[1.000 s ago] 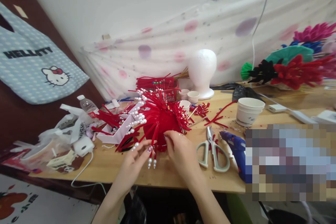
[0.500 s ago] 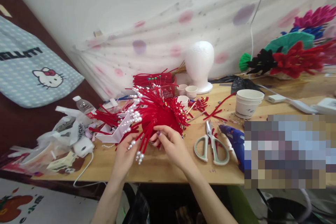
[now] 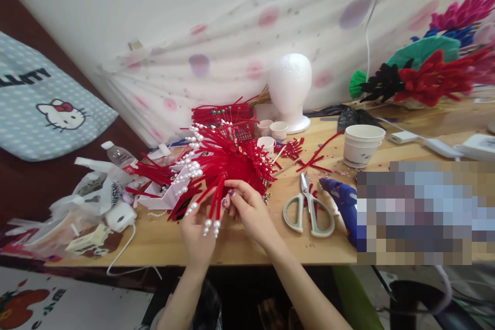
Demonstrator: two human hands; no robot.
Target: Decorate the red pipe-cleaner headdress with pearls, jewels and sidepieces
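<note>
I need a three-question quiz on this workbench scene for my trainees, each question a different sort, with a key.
1. True or false: the white foam head form stands farther back than the pale-handled metal scissors.
2. What lies immediately right of the scissors in the picture: (a) a wooden-handled brush, (b) a blue plastic glue gun, (c) a clear plastic bottle?
3. Fill in: between the left hand and right hand, slender red fuzzy strips end in round white ___.

Key: 1. True; 2. b; 3. beads.
</note>
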